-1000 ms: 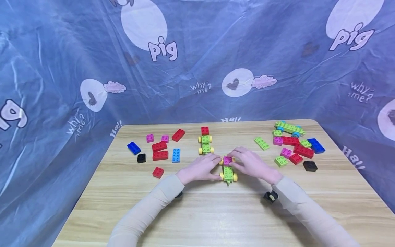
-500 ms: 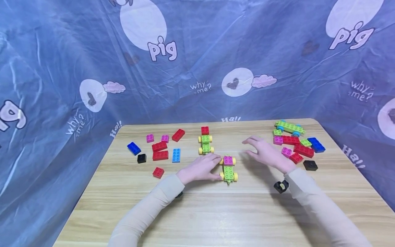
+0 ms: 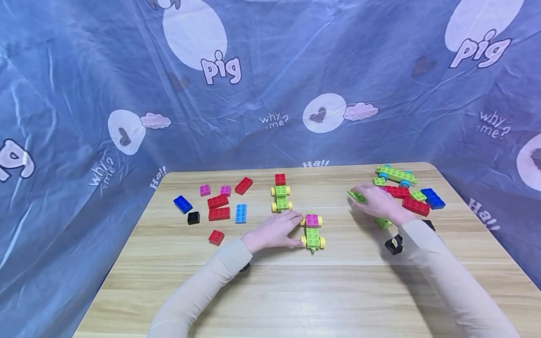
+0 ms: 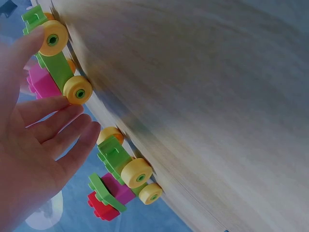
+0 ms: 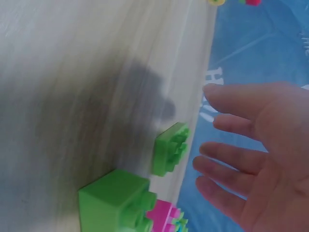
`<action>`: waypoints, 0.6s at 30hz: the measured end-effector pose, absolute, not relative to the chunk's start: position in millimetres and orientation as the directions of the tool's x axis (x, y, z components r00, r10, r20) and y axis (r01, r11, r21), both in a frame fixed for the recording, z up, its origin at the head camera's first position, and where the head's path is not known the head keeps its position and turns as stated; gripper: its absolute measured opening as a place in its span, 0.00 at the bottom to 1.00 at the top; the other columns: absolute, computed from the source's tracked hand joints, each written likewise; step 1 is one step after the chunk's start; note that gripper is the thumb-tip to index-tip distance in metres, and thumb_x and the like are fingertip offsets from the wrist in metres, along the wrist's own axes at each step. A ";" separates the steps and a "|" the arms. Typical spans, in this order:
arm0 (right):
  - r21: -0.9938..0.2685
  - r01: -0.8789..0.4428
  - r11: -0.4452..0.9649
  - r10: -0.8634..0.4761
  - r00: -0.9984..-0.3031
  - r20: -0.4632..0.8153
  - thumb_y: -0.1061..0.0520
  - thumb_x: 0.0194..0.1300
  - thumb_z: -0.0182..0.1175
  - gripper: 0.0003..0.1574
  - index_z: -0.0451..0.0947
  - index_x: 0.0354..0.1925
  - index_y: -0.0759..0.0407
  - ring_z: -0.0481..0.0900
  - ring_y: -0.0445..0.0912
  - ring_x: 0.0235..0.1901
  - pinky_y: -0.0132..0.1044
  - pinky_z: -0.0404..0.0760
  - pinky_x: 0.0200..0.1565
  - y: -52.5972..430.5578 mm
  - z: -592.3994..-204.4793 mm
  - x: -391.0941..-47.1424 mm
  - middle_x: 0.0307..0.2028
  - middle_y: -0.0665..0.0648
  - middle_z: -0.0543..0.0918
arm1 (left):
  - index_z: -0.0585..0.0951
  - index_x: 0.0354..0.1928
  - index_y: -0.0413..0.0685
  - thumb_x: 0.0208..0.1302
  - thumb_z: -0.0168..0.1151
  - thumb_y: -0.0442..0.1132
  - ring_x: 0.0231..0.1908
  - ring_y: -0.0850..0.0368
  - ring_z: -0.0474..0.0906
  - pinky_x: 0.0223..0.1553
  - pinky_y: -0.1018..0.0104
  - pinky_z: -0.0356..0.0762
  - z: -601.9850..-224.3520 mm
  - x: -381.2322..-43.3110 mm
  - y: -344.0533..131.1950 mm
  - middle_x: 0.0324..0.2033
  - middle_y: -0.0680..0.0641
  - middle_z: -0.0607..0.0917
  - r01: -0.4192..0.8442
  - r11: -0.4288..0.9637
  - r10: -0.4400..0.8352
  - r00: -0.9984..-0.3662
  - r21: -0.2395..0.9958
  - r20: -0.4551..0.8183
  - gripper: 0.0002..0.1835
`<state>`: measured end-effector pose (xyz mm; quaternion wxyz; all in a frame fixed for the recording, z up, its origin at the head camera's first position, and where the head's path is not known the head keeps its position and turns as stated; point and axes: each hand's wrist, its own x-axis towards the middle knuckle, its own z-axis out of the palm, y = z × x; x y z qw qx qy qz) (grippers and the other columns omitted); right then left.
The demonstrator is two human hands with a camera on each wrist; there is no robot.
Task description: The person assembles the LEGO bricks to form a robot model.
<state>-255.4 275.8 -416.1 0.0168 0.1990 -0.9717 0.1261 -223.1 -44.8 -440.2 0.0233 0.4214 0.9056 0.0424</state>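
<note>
At a pale wood-grain table (image 3: 270,300), a person's left hand (image 3: 274,232), fingers loosely extended, touches the yellow round wheels (image 4: 78,90) of a lime-green plastic car base (image 3: 313,238) topped with a magenta studded brick (image 3: 312,220). The right hand (image 3: 376,202), fingers apart, hovers at a flat lime-green studded plate (image 3: 358,197) right of the car base; contact cannot be told.

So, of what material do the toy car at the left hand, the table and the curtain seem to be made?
Toy car: probably hard plastic, smooth with slight sheen, judging by its even colour and moulded studs.
Table: wood or printed laminate, satin, from the grain and soft glare.
Curtain: thin fabric or plastic sheet, slightly shiny, as creases catch light.
</note>
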 end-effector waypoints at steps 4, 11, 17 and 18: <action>-0.234 -0.388 0.891 -0.388 -0.920 0.049 0.54 0.59 0.62 0.31 0.71 0.56 0.69 0.74 0.67 0.53 0.61 0.75 0.53 277.0 -419.9 -257.6 0.53 0.73 0.76 | 0.65 0.66 0.45 0.56 0.58 0.66 0.64 0.55 0.66 0.66 0.59 0.68 -439.5 -222.7 -45.1 0.64 0.48 0.71 0.762 0.641 0.766 -0.643 0.094 -0.005 0.43; -0.237 -0.383 0.893 -0.387 -0.922 0.028 0.55 0.59 0.62 0.27 0.74 0.52 0.71 0.76 0.66 0.50 0.58 0.76 0.53 277.3 -424.8 -259.7 0.49 0.72 0.79 | 0.65 0.66 0.44 0.56 0.58 0.66 0.65 0.54 0.65 0.66 0.58 0.67 -437.8 -222.4 -45.0 0.65 0.48 0.70 0.763 0.639 0.768 -0.641 0.096 -0.013 0.43; -0.242 -0.416 0.876 -0.415 -0.908 0.059 0.55 0.55 0.66 0.20 0.80 0.44 0.67 0.79 0.62 0.45 0.56 0.79 0.49 274.5 -428.2 -258.4 0.44 0.69 0.81 | 0.65 0.66 0.45 0.56 0.58 0.66 0.65 0.54 0.65 0.66 0.58 0.67 -438.2 -222.3 -45.0 0.64 0.48 0.70 0.762 0.641 0.766 -0.643 0.092 -0.012 0.43; -0.239 -0.418 0.876 -0.416 -0.907 0.062 0.55 0.54 0.67 0.21 0.80 0.44 0.67 0.79 0.62 0.45 0.56 0.79 0.49 274.3 -428.2 -257.9 0.45 0.69 0.80 | 0.65 0.66 0.45 0.56 0.58 0.66 0.65 0.54 0.66 0.66 0.58 0.67 -438.4 -222.4 -44.9 0.64 0.48 0.70 0.763 0.641 0.766 -0.642 0.090 -0.012 0.43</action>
